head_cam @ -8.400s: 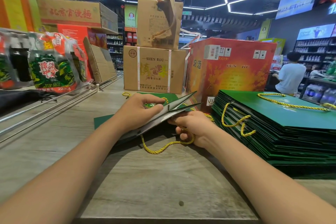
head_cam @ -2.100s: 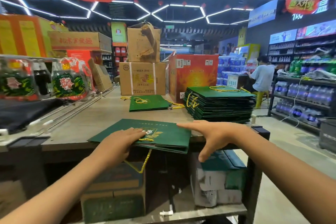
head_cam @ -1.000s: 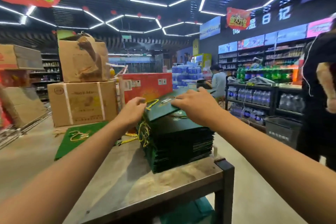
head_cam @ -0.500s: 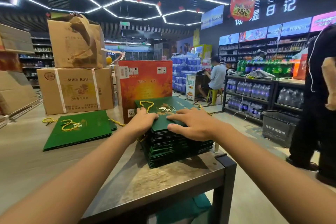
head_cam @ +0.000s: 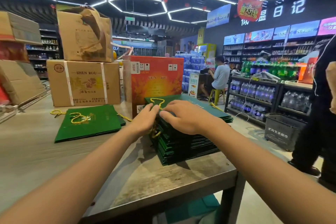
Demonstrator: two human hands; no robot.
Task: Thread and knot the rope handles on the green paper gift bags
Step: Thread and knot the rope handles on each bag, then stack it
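My left hand [head_cam: 145, 120] pinched the rope handle [head_cam: 157, 102] at the stack's [head_cam: 185, 142] left edge, right hand [head_cam: 183, 118] flat on top, loop running away from me.

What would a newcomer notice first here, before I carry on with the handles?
Both hands meet on the tall stack of green bags at the table's right corner, left hand and right hand at a yellow rope handle. A smaller pile of green bags lies left; an orange carton stands behind.

hands [head_cam: 163, 117] slid onto stack's [head_cam: 185, 143] near edge | left fingers now at yellow rope handle [head_cam: 156, 102]
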